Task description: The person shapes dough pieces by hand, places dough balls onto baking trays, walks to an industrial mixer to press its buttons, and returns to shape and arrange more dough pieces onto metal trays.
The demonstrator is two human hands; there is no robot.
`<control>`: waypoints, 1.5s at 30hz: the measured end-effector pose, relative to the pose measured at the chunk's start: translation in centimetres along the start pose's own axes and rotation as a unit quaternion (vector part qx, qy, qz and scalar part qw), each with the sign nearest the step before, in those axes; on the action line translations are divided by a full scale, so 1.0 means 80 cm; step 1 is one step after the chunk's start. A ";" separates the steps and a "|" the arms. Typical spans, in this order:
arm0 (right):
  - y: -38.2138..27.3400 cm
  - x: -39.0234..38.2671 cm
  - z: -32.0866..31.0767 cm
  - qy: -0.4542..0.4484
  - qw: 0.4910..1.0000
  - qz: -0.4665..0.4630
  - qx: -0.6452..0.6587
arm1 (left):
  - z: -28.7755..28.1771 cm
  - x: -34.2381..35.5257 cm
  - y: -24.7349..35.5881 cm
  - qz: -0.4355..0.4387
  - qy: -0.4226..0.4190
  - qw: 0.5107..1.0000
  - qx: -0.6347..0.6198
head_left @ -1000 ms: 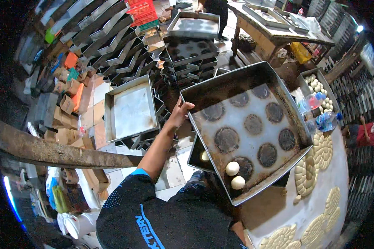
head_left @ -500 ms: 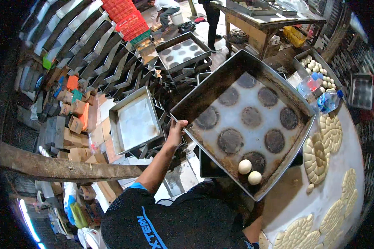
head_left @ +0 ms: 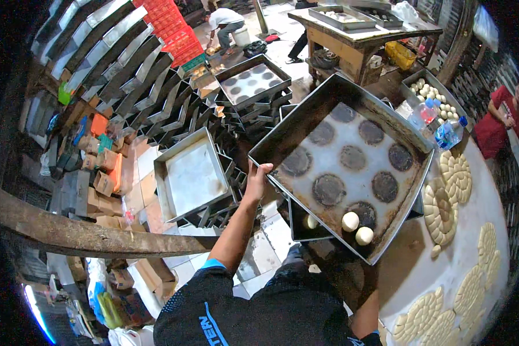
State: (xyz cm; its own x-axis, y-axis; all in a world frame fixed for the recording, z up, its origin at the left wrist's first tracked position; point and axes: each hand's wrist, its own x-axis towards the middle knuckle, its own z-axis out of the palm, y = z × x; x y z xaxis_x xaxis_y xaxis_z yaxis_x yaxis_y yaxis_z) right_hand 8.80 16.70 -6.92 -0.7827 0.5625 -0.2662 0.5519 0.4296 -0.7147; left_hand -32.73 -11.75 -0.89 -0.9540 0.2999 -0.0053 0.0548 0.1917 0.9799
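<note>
My left hand (head_left: 258, 180) is closed on the left edge of a large square baking tray (head_left: 368, 158), which is tilted in front of me. Dark round marks cover its floor, and two pale dough balls (head_left: 350, 221) rest together in its near corner. My right forearm (head_left: 366, 317) reaches under the tray's near side; the tray and shadow hide the right hand's fingers. Directly below, another dark tray (head_left: 301, 229) shows partly, with a dough ball (head_left: 311, 221) inside.
Flattened, scored dough pieces (head_left: 441, 216) lie on the right-hand table (head_left: 398, 277), near plastic bottles (head_left: 447, 135) and a tray of dough balls (head_left: 418, 81). Stacked trays (head_left: 193, 173) stand left, beyond a wooden beam (head_left: 98, 233). A person in red (head_left: 499, 121) stands far right; another person bends (head_left: 225, 26) behind.
The held tray has shifted slightly to the right in view, the two dough balls still in its corner. More of the tray below now shows. At far right, the person in red has come into clearer view.
</note>
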 end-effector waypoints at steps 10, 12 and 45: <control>0.080 -0.071 -0.040 0.208 0.973 -0.073 -0.064 | -0.005 -0.040 0.084 0.026 0.249 0.965 0.080; -0.010 -0.113 -0.104 0.108 0.993 -0.004 -0.040 | 0.034 -0.051 0.103 0.221 0.331 0.910 0.114; 0.361 -0.446 -0.147 0.674 0.688 0.238 0.128 | 0.574 -0.628 0.098 -0.117 -0.591 0.778 0.179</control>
State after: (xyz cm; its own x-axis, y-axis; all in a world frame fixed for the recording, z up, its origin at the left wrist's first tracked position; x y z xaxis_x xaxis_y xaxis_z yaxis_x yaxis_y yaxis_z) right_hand 56.03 17.31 -10.48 0.5408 0.8149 0.2085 0.4492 -0.0703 -0.8907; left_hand 29.15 17.63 -2.11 -0.0244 0.8265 -0.5625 0.2009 0.5552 0.8071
